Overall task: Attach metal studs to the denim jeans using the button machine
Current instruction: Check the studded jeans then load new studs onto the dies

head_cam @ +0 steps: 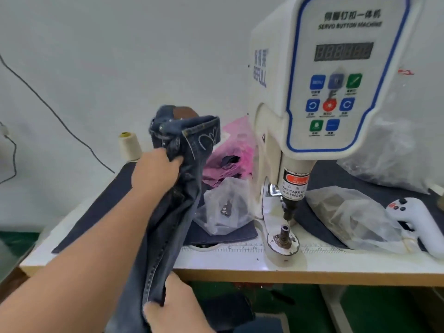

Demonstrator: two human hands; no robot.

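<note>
A dark cable (pixel 55 114) runs down the white wall at far left, and a cream thread cone (pixel 129 145) stands at the back of the white table (pixel 216 261). The left hand (pixel 156 173) reaches up and forward over a dark cloth mat (pixel 101 207), forearm slanting from the lower left corner, its fingers curled round a bunch of the denim jeans (pixel 177 188) just below the waistband. The jeans hang as 1 long strip, the long axis running steeply from the waistband, raised at the top and pointing toward the wall, down to the lower edge of the view in front of the table. A brown patch shows on the waistband. The right hand (pixel 173 308), low and in front of the table edge, pinches the lower fabric along a stitched seam. Right of the jeans lie a pink bag (pixel 233 150) and a clear bag of metal studs (pixel 225 207). Next stands the white button machine (pixel 336 87), its lower die (pixel 284 233) bare and apart from the jeans. Further right lie a clear plastic bag (pixel 348 217) and a white controller (pixel 415 219).
</note>
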